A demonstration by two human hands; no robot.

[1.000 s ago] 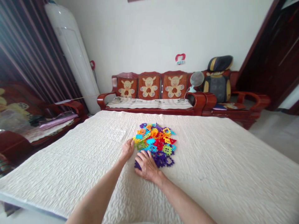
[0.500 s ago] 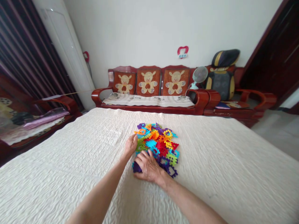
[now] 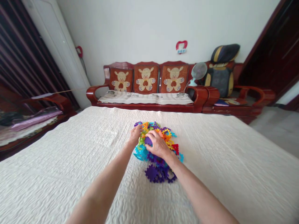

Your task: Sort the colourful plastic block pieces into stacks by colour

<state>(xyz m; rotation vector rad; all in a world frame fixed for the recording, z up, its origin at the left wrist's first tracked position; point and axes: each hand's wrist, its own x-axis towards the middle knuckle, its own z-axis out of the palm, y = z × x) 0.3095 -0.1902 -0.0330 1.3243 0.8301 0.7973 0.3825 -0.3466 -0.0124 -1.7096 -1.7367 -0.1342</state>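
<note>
A heap of flat, notched plastic puzzle pieces (image 3: 141, 152) in purple, blue, green, orange, yellow and red lies on the cream bedspread. My right hand (image 3: 158, 145) is over the middle of it, thumb and fingers closed about a purple piece (image 3: 148, 141). At the heap's left edge is my left hand (image 3: 135, 135), its fingers curled in beside the green pieces (image 3: 141, 141). What those fingers hold, if anything, is hidden. Nearer to me, several purple pieces (image 3: 151, 173) lie at the front of the heap.
The quilted bedspread (image 3: 77, 149) covers the broad surface around the heap. Beyond it stands a wooden sofa (image 3: 140, 107) with bear cushions (image 3: 146, 79). A small fan (image 3: 199, 71) and a chair with a massage cushion (image 3: 219, 81) are at the right.
My right hand has moved from the near left of the heap up to its middle. My left hand has shifted slightly farther away. Purple pieces have spread toward me, and the view has shifted slightly.
</note>
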